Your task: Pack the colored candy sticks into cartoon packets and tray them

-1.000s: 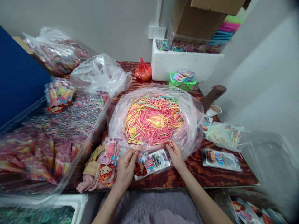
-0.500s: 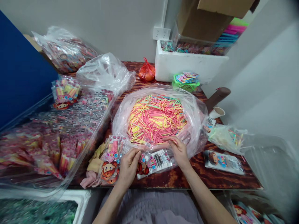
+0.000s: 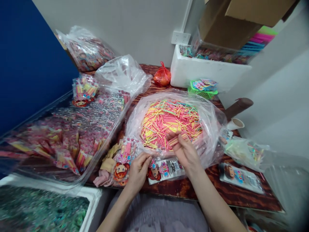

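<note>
My right hand (image 3: pixel 188 156) is turned partly palm up, its fingers closed around a small bunch of pink and yellow sticks (image 3: pixel 178 140). It is over the near edge of a large clear plastic bag (image 3: pixel 211 116), which lies open around a heap of thin pink, yellow and green sticks (image 3: pixel 166 117). My left hand (image 3: pixel 138 172) is pinched, thumb against fingers; what is between them, if anything, cannot be made out. Beside it lie flat printed packets (image 3: pixel 166 170) on the right and a packet with sticks inside (image 3: pixel 122 164) on the left.
A clear tray (image 3: pixel 96 161) of filled packets spans the left. Below it sits a white foam box (image 3: pixel 95 195) with green contents. Toward the back are a red bag (image 3: pixel 162 76), a green basket (image 3: pixel 202 93) and a foam box (image 3: pixel 207 71). A paper cup (image 3: pixel 235 124) stands right.
My right hand has turned and now shows a bunch of pink and yellow sticks in its fingers. My left hand stays pinched beside the packets. The view has shifted left.
</note>
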